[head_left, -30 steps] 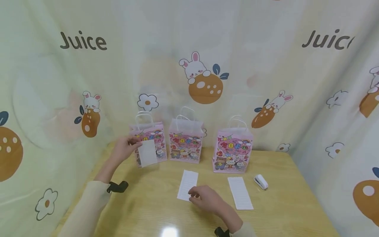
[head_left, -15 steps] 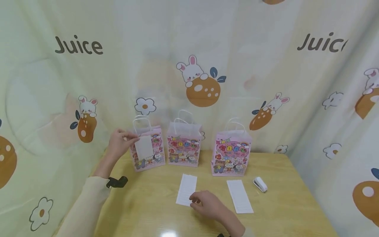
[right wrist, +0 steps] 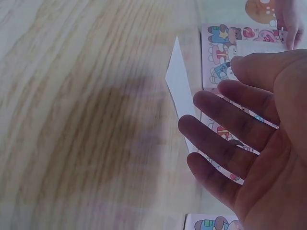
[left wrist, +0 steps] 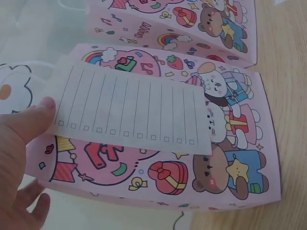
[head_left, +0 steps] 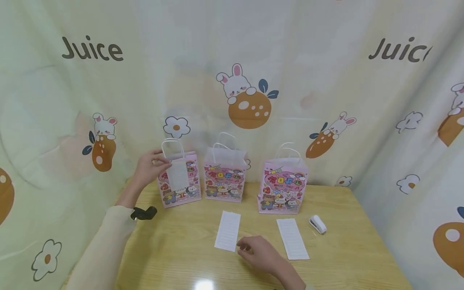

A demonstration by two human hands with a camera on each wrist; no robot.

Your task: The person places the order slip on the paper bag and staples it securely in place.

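Note:
My left hand [head_left: 149, 166] holds a lined checklist slip [head_left: 177, 176] by its upper edge, in front of the leftmost pink paper bag [head_left: 193, 191]. In the left wrist view the thumb [left wrist: 44, 109] lies on the edge of the slip, which has a row of small tick boxes. Two fingers show beside the bag's side; the index fingertip is hidden. My right hand [head_left: 259, 253] hovers over the table beside a second lined slip [head_left: 227, 231]. Its fingers are loosely bent and hold nothing, as the right wrist view shows.
Two more pink cartoon bags, a middle one [head_left: 224, 179] and a right one [head_left: 282, 187], stand upright along the back. A third slip [head_left: 293, 239] lies on the wooden table [head_left: 348, 249], left of a white stapler [head_left: 317, 224]. A printed curtain [head_left: 290, 72] hangs behind.
My left hand has brought its slip from in front of the left bag up closer to the bag's top. The right hand has drawn slightly right, off the middle slip.

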